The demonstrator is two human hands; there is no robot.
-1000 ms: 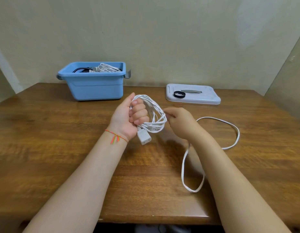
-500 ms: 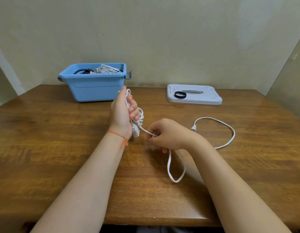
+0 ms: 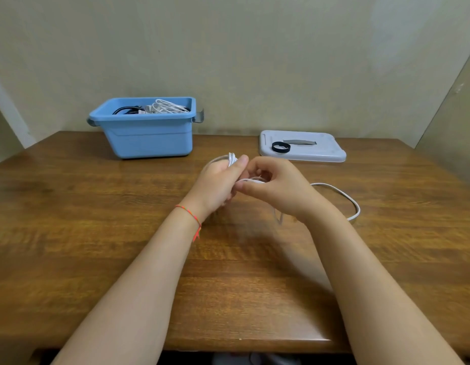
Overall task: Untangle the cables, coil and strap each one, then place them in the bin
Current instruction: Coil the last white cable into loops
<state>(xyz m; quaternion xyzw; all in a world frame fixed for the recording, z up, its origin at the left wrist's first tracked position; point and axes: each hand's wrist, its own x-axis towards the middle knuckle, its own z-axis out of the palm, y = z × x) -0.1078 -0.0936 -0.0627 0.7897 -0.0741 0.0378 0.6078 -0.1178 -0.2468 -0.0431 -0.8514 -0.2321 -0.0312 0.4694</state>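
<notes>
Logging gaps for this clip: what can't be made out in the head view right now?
- Coil of white cable: mostly hidden inside left hand.
- Cable's loose end: hidden behind right hand and forearm.
- Blue bin contents: the wall hides everything below the rim.
- Black strap on grey lid: too small for detail.

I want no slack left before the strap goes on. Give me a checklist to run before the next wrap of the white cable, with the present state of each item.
1. Coil held firmly: ok, the left hand grips the white cable loops.
2. Feeding strand under control: ok, the right hand pinches it beside the coil.
3. All slack wound: not ok, a loose tail lies on the table to the right.
4. Tail free of knots: cannot tell, the right arm hides part of it.
5. Strap within reach: ok, a black strap lies on the grey lid.
6. Blue bin open: ok, cables show inside.
</notes>
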